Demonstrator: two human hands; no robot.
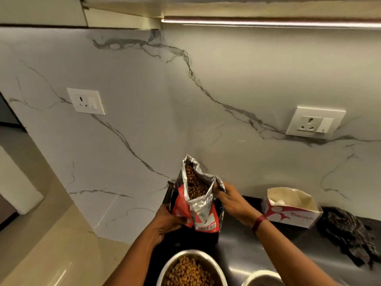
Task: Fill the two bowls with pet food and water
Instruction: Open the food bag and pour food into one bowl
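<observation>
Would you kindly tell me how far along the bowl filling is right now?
Done: one bowl holds kibble. In hand: the left hand grips the open bag low, the right hand pinches its mouth; it stands upright, not pouring. Left: the second bowl, cut off at the frame edge, shows no water that I can tell.

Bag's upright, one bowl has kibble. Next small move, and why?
Probably fold the open top of the kibble bag shut and put it aside. The left hand and right hand grip it upright, the near steel bowl already holds kibble, and the second bowl likely awaits water.
</observation>
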